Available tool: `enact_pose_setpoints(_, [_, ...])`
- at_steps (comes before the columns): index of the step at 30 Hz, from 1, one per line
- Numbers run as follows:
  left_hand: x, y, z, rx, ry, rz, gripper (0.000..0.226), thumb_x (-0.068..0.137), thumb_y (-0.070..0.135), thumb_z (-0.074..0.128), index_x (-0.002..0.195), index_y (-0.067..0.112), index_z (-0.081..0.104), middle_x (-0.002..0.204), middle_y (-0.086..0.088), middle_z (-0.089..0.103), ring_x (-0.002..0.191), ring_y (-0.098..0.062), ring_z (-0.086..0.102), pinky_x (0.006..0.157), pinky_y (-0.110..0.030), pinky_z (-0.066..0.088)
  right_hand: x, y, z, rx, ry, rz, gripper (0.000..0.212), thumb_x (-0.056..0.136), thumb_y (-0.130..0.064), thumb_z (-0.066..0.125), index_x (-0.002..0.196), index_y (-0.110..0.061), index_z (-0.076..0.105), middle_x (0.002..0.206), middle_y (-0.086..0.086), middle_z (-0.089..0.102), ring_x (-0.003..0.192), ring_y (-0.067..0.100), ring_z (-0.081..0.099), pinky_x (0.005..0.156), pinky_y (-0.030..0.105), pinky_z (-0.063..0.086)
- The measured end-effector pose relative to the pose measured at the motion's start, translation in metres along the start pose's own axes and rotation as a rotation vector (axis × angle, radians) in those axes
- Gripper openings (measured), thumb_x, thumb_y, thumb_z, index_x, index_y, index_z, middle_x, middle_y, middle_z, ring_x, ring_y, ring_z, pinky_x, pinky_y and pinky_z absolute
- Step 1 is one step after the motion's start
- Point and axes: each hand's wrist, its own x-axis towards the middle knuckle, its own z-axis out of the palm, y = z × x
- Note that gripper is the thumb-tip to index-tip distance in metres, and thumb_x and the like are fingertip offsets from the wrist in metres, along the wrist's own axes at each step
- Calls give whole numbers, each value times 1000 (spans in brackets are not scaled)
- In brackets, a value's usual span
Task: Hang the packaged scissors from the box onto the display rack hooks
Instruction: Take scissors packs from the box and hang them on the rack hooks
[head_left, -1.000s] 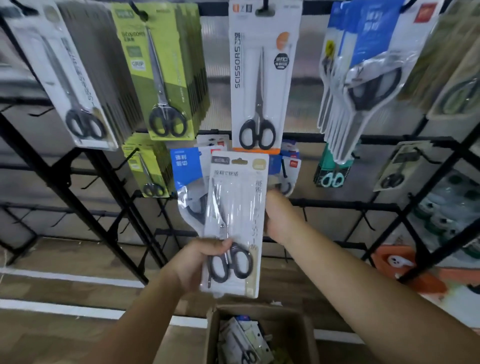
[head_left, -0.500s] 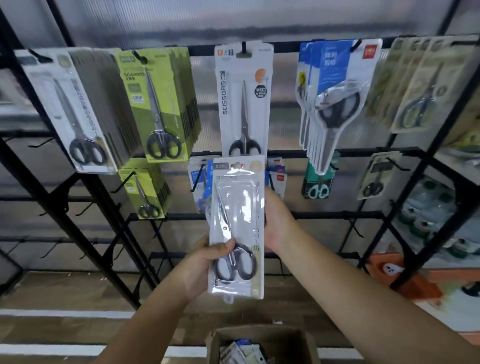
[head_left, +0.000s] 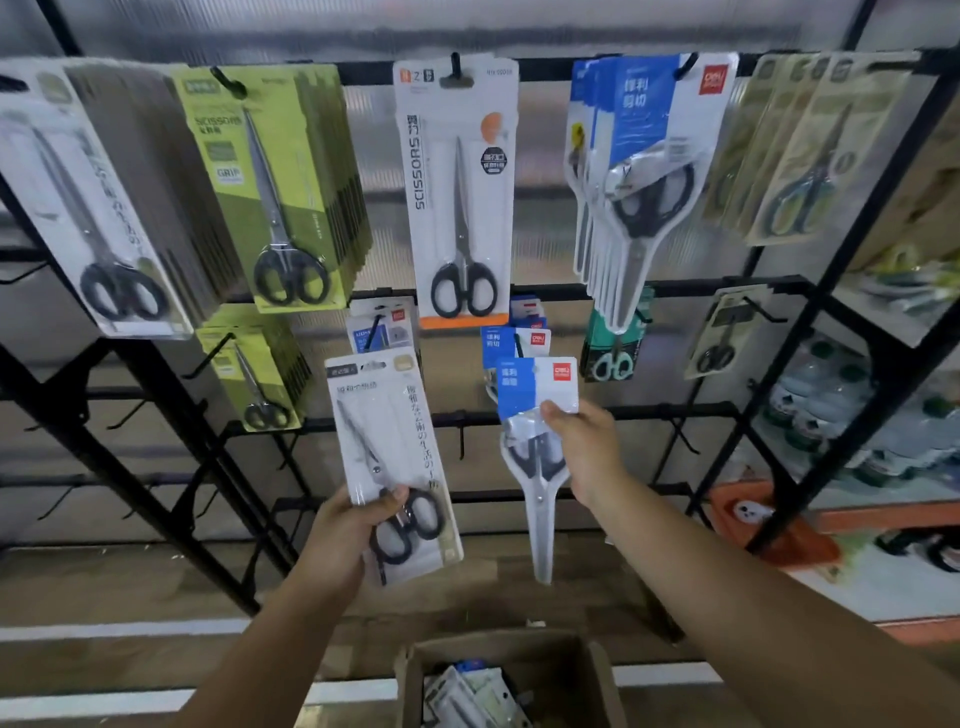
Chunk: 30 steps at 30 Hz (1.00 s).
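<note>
Head view: left hand (head_left: 353, 530) grips white scissors pack (head_left: 392, 457) at its lower edge, thumb over the black handles, pack upright, slightly tilted. Right hand (head_left: 587, 447) pinches blue-white scissors pack (head_left: 537, 387) near its card, blades pointing down, in front of the display rack (head_left: 613, 410). Box (head_left: 597, 670) at 6 o'clock, more packs inside.

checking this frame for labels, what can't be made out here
- Box, head view: front cut off by the bottom edge; contents a blur.
- Blue pack: right hand covers part of the scissor handles.
- White pack: left hand covers its lower left corner.
- Far-left pack: print too blurred to read.
</note>
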Motion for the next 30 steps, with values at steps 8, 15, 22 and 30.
enact_pose_setpoints(8, [3,-11,-6,21,14,-26,29,83,2,63,109,-11,60,79,-14,64,64,-20,56,43,-17,42,20,8,-3,-34,19,-101,14,87,-2,60,87,-15,65,93,10,67,87,24,63,85,39,49])
enact_pose_setpoints(15, [2,-17,1,40,41,-1,12,86,-3,55,95,-2,63,60,-3,66,54,-12,62,46,-19,47,22,15,1,-413,-18,-475,51,90,-1,55,139,-12,44,120,18,61,106,29,58,92,27,44])
enact_pose_setpoints(22, [2,-15,2,31,42,9,11,87,-1,54,87,-2,65,59,-5,64,52,-14,59,45,-20,46,34,13,1,-519,-51,-444,46,94,-1,49,138,-6,41,135,16,51,118,23,51,86,6,31])
enact_pose_setpoints(30, [4,-12,0,8,28,-2,8,75,7,67,81,4,71,67,-10,66,57,-19,56,48,-21,45,44,14,9,-360,-20,-394,42,94,-1,50,135,-6,46,139,8,47,118,5,45,78,-8,33])
